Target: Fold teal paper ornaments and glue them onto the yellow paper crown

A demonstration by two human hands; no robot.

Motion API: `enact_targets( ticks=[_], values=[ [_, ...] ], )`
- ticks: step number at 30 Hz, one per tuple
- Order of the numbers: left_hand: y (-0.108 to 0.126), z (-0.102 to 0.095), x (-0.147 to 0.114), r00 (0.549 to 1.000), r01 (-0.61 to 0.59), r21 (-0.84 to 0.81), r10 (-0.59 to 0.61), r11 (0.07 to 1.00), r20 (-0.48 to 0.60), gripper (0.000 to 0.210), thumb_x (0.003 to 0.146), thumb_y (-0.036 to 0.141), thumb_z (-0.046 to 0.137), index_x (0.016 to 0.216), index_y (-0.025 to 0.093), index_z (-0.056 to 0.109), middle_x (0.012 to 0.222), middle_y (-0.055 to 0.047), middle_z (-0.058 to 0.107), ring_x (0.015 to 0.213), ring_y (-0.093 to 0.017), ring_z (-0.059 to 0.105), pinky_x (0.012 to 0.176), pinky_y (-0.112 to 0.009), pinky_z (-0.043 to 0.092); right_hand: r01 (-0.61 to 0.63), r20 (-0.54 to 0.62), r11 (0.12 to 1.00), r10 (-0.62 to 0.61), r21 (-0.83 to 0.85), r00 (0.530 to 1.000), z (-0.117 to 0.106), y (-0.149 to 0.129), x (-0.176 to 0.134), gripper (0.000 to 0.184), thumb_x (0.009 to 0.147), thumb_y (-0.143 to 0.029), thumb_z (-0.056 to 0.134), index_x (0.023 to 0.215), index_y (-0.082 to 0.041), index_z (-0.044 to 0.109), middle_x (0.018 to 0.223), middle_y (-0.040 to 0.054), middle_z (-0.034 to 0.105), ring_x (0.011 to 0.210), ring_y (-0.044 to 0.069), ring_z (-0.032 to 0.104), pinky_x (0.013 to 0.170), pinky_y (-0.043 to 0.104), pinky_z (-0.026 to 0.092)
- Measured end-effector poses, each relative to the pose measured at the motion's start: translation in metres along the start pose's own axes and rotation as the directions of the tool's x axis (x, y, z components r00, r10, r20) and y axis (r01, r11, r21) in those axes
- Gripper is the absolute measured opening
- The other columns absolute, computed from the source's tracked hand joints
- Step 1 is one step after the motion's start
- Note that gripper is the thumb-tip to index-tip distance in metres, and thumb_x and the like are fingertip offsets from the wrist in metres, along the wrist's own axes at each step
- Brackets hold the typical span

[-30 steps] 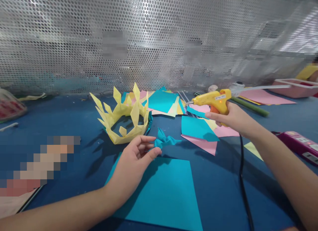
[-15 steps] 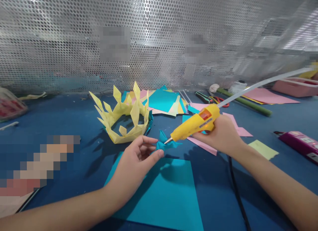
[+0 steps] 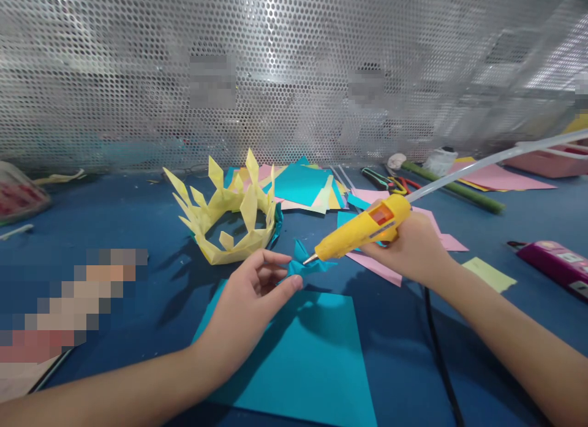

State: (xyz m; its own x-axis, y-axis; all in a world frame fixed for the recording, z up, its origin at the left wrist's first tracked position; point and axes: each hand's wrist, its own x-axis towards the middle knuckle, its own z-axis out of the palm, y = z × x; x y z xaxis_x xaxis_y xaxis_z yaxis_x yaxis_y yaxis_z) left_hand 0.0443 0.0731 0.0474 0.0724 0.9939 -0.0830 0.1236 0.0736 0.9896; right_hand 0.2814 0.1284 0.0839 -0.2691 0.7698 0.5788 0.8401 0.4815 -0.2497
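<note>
Crown of yellow paper (image 3: 248, 212) stands assembled at eleven o'clock from the flat blue sheet (image 3: 316, 359), but gluing looks unfinished: I see, at twelve, the left hand (image 3: 260, 295) fingertip-pinching folded blue paper (image 3: 310, 269), the right hand (image 3: 416, 249) closed round a glue gun (image 3: 353, 234).

The blue table (image 3: 114, 209) carries a yellow paper crown (image 3: 234, 248) (standing upright), a flat teal sheet (image 3: 303, 366) nearer the viewer, loose coloured papers (image 3: 296, 185) behind and, to the right, a green stick (image 3: 459, 188) and purple object (image 3: 558, 263).
</note>
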Motion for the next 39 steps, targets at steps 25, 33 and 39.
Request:
enact_targets(
  ticks=[25,33,39],
  values=[
    [-0.001,0.000,0.002,1.000,0.002,-0.024,-0.002,1.000,-0.012,0.035,0.072,0.043,0.075,0.093,0.021,0.059,0.074,0.002,0.068,0.075,-0.016,0.063,0.064,-0.024,0.046,0.166,0.002,0.981,-0.167,-0.097,0.986,0.002,0.012,0.000,0.011,0.071,-0.029,0.060,0.066,-0.021,0.053,0.049,-0.0018,0.056,0.042,0.016,0.054,0.043,0.024,0.036],
    [-0.001,0.000,0.001,1.000,0.005,-0.024,-0.006,1.000,-0.019,0.034,0.072,0.042,0.075,0.093,0.021,0.059,0.073,0.003,0.068,0.074,-0.015,0.063,0.063,-0.024,0.045,0.173,0.017,0.980,-0.172,-0.094,0.985,0.002,0.012,0.000,0.009,0.072,-0.028,0.057,0.067,-0.022,0.053,0.053,-0.0018,0.055,0.043,0.015,0.052,0.043,0.024,0.035],
    [-0.001,0.000,0.002,1.000,0.002,-0.022,-0.003,1.000,-0.022,0.033,0.073,0.042,0.075,0.093,0.021,0.059,0.073,0.003,0.069,0.074,-0.015,0.063,0.064,-0.024,0.045,0.185,0.013,0.978,-0.185,-0.097,0.983,0.000,0.011,0.001,0.014,0.071,-0.028,0.054,0.060,-0.023,0.047,0.047,-0.0029,0.048,0.041,0.014,0.046,0.041,0.024,0.032]
  ],
)
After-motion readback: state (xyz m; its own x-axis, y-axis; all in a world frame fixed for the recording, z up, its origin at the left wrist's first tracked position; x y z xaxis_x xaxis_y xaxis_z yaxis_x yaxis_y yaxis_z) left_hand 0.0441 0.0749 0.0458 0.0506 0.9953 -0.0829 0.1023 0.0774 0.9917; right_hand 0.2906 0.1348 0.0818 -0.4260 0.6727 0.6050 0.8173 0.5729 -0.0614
